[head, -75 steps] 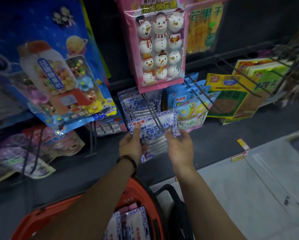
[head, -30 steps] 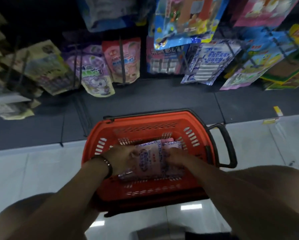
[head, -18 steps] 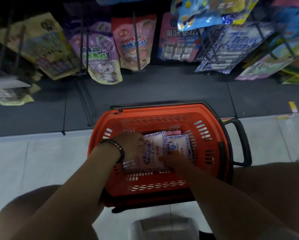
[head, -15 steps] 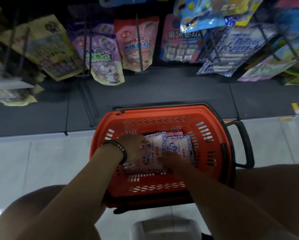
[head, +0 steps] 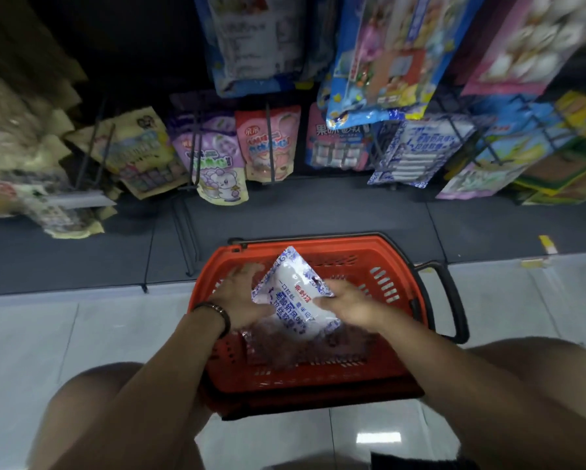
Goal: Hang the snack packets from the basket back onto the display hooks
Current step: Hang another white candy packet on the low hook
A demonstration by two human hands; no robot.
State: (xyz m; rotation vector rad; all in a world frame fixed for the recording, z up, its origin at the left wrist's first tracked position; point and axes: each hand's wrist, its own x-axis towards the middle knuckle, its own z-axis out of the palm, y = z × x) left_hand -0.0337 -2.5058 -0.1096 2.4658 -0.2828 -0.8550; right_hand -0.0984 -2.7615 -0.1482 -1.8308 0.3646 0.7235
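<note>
The right hand [head: 347,305] is pinching the right edge of a white-and-blue plastic snack packet [head: 293,296], holding it tilted just above the orange plastic basket [head: 369,247]. The blurred left hand [head: 242,295], fingers stretched out, is touching its lower left side. The packet is looking light, limp and slick, so it is probably best gripped along its flat sealed edge.
</note>
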